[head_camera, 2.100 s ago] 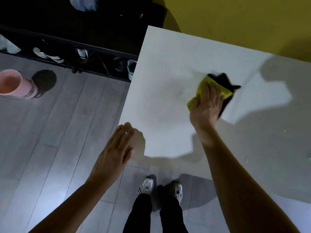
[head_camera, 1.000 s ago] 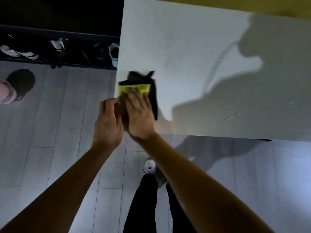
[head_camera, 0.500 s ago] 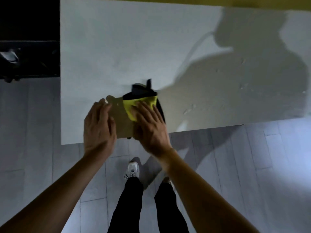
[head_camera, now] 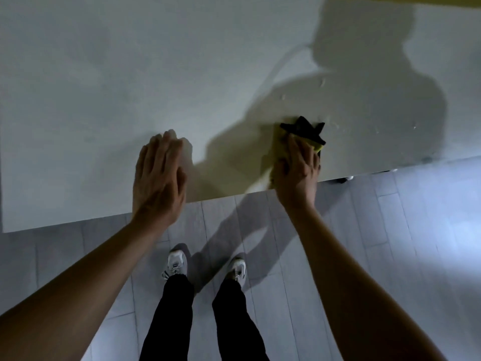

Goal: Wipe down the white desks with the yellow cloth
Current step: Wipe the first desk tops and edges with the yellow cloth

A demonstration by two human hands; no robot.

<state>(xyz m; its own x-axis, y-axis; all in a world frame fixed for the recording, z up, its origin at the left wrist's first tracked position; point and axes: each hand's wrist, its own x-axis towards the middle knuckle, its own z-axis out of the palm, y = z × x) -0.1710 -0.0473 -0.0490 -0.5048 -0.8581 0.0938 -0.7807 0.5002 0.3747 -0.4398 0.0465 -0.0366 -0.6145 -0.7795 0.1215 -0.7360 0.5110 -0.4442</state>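
Note:
The white desk [head_camera: 130, 74] fills the upper half of the view, its near edge running from lower left to right. My right hand [head_camera: 296, 173] presses flat on the yellow cloth [head_camera: 281, 142], which has a black side showing at its far end, close to the desk's near edge. Most of the cloth is hidden under my fingers. My left hand [head_camera: 158, 178] lies flat on the desk with fingers together, holding nothing, well to the left of the cloth. Small specks dot the desk to the right of the cloth.
Grey plank floor [head_camera: 390, 243] lies below the desk edge, with my legs in black trousers and white shoes [head_camera: 177, 264] close to it. A yellow wall strip [head_camera: 416, 0] shows at the top right. Dark shadows of my arms cross the desk.
My right hand has slid the cloth to the right along the desk's near edge. My left hand stays flat on the desk, now farther from the cloth. The view has shifted right.

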